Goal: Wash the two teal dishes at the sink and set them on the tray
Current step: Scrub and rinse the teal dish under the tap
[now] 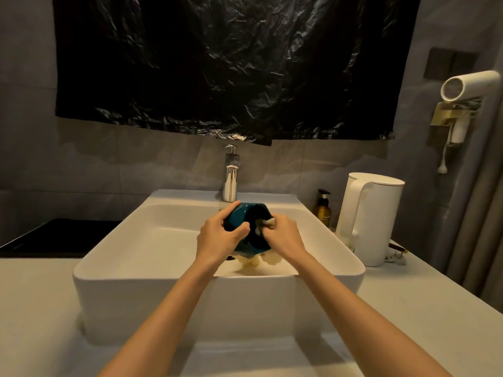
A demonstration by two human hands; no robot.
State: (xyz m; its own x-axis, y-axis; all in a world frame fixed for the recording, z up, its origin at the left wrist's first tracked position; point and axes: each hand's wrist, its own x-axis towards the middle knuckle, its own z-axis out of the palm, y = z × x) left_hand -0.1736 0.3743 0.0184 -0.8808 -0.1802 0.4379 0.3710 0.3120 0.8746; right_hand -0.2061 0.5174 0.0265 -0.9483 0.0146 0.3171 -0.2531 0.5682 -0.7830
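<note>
The left hand (217, 238) grips a teal bowl (239, 216) over the middle of the sink (114, 268), just in front of the tap (230, 178). Fingers curl over the bowl's outer wall and the thumb hooks the near rim. The bowl is tipped on its side, so its mouth faces right, straight at the right hand (285, 235). That hand pinches a pale sponge (268, 221) and has it pressed inside the dark hollow. This looks like the scrubbing step on the first dish.

What matters next is that open side. The sponge hand sits right at the mouth and can sweep round the inside without the bowl being turned. The outside wall lies under the left palm, so that hand would have to shift its hold before the wall gets cleaned.

A pale lump (261, 259) lies below the bowl; whether it is foam or cloth I cannot tell. The dark tray (54, 235) sits well off to the left, nearer the holding hand. I see no second teal dish.
</note>
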